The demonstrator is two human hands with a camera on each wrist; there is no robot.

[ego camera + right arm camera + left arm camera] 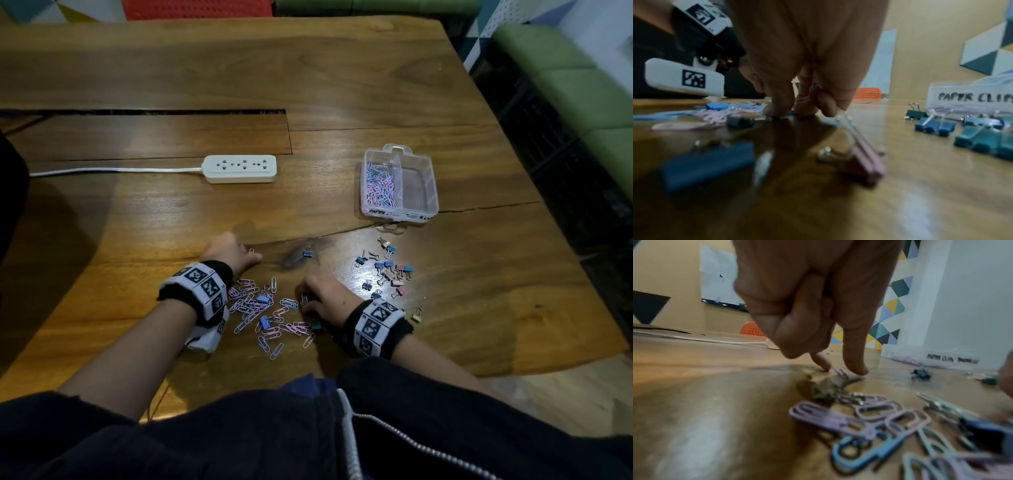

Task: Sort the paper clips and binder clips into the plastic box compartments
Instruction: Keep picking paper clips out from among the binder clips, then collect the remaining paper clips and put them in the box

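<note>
Loose pink, blue and purple paper clips point(255, 310) lie in a pile near the table's front edge, with a few binder clips mixed in. My left hand point(254, 255) reaches past the pile; two fingertips point(857, 366) pinch a single pink paper clip point(841, 373) whose one end is lifted. My right hand point(308, 301) is at the pile's right side, fingers curled round several pink paper clips point(815, 87), fingertips on the wood. Coloured binder clips point(390, 274) are scattered to its right. The clear plastic box point(430, 185) holds paper clips in its left compartment; the right compartment is bare.
A white power strip point(239, 168) with its cord lies at the middle left. One blue binder clip point(308, 253) sits alone between the hands and the box. A gold binder clip point(417, 315) lies right of my right wrist. The table's right edge is close behind the box.
</note>
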